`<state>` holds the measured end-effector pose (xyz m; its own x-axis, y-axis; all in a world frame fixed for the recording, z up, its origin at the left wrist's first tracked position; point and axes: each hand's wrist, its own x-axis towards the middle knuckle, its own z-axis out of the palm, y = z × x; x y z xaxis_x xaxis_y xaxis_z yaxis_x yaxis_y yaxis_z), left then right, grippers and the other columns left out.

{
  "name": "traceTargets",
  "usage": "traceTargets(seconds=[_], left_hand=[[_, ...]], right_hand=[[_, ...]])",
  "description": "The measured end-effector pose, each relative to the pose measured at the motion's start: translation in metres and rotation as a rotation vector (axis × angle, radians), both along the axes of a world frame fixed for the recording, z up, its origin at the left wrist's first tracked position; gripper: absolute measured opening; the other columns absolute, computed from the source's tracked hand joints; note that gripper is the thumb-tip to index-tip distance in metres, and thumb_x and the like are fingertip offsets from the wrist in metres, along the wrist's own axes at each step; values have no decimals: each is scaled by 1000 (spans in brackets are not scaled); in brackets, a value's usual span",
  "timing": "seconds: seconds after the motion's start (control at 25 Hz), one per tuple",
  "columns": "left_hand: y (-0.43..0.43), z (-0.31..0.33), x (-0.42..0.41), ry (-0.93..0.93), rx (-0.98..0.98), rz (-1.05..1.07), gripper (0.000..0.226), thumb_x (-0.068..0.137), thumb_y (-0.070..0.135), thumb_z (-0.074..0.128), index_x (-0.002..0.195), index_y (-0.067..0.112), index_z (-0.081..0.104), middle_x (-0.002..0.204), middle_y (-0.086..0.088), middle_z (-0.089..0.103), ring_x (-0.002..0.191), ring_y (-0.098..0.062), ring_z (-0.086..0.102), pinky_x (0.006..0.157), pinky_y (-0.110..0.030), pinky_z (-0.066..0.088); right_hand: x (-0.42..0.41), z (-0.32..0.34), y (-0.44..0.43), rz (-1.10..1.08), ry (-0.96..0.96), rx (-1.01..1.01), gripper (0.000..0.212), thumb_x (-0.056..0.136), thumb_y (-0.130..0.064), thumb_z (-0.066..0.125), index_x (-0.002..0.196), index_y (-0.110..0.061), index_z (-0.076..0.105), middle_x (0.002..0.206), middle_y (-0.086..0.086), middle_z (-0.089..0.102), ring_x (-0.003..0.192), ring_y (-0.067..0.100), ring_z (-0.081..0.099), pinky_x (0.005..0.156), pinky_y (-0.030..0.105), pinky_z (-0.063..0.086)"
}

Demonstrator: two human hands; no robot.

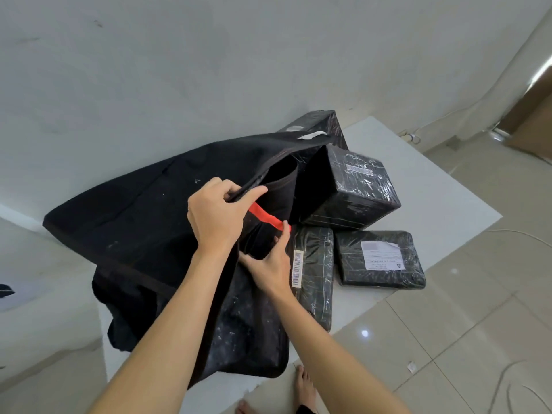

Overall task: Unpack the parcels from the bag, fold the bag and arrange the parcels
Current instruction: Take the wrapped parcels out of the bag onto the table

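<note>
A big black fabric bag point(140, 234) with a red strap point(265, 216) lies open on a white table point(433, 186). My left hand point(218, 213) grips the upper edge of the bag's mouth. My right hand point(271, 267) holds the lower edge just under the red strap. Black plastic-wrapped parcels lie to the right of the bag: a boxy parcel point(355, 189) at the mouth, a taller one point(322, 127) behind it, a flat long parcel point(316, 276) with a barcode label, and a flat parcel point(379, 258) with a white label.
A white wall stands behind the table. Beige tiled floor point(448, 339) lies right and in front, with white cables trailing across it. My bare feet point(304, 383) show below the table's front edge. A brown door or board point(534, 127) stands at far right.
</note>
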<state>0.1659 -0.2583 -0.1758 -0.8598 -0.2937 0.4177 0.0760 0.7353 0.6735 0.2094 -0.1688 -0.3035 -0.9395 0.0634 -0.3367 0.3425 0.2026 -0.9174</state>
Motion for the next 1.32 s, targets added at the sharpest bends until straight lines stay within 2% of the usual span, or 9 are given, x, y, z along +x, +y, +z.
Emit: traceTargets(seconds=[0.2, 0.32, 0.44, 0.6, 0.8, 0.92, 1.04, 1.16, 1.32], left_hand=[[-59, 47, -9, 57, -28, 149, 63, 82, 65, 73, 59, 11, 51, 51, 4, 41, 54, -16, 37, 57, -38, 33], [-96, 47, 3, -40, -10, 212, 65, 92, 62, 63, 65, 4, 51, 55, -3, 49, 55, -25, 45, 57, -43, 41], [-87, 13, 30, -256, -28, 204, 40, 98, 55, 58, 92, 17, 69, 82, 0, 68, 89, -30, 61, 72, -37, 45], [-62, -12, 48, -378, -62, 131, 27, 101, 52, 53, 99, 29, 68, 74, 10, 65, 74, -15, 62, 61, -32, 40], [-82, -1, 40, -398, -89, 138, 29, 100, 43, 58, 125, 37, 72, 106, 4, 75, 106, -28, 65, 82, -38, 49], [-89, 11, 42, -386, -2, 211, 30, 101, 46, 54, 108, 27, 77, 103, -2, 75, 111, -35, 60, 86, -41, 46], [-106, 32, 48, -377, -14, 221, 45, 100, 41, 58, 68, 10, 64, 72, -9, 66, 85, -38, 63, 74, -41, 44], [-96, 43, 58, -427, -135, 158, 23, 95, 25, 62, 108, 13, 77, 105, -6, 73, 103, -34, 65, 91, -40, 48], [-40, 25, 69, -702, -435, 42, 64, 99, 23, 46, 159, 35, 30, 138, -11, 62, 118, -42, 58, 97, -45, 46]], right_hand=[[-37, 14, 31, -202, -20, 6, 45, 103, -51, 55, 140, -25, 59, 121, 3, 72, 123, 27, 62, 93, 30, 39], [-58, 22, 63, -316, 60, 84, 23, 102, -32, 62, 112, -15, 74, 110, 5, 76, 113, 29, 68, 88, 29, 42], [-64, 58, 61, -337, 134, -53, 60, 88, -60, 72, 133, -23, 59, 129, -2, 64, 122, 21, 61, 104, 34, 45], [-75, 99, 19, -113, 22, -38, 142, 54, -87, 76, 164, -31, 7, 170, 6, 24, 154, 29, 31, 122, 52, 33], [-96, 98, 29, -51, -69, -290, 122, 79, -34, 86, 166, -29, 1, 163, 2, 34, 143, 33, 43, 85, 10, 52], [-96, 91, 54, 27, -105, -146, 101, 80, -32, 85, 159, -31, 23, 148, 1, 55, 135, 29, 53, 105, 47, 54], [-101, 89, 75, 49, -143, -109, 58, 87, -14, 77, 136, -23, 48, 130, 9, 62, 110, 33, 68, 67, 48, 66], [-107, 101, 78, 58, -157, -116, 59, 87, -3, 70, 139, -16, 44, 109, 18, 70, 75, 39, 79, 65, 45, 66], [-114, 104, 75, 197, -177, -34, 77, 90, -39, 67, 155, -34, 25, 132, 6, 57, 84, 38, 77, 59, 42, 64]])
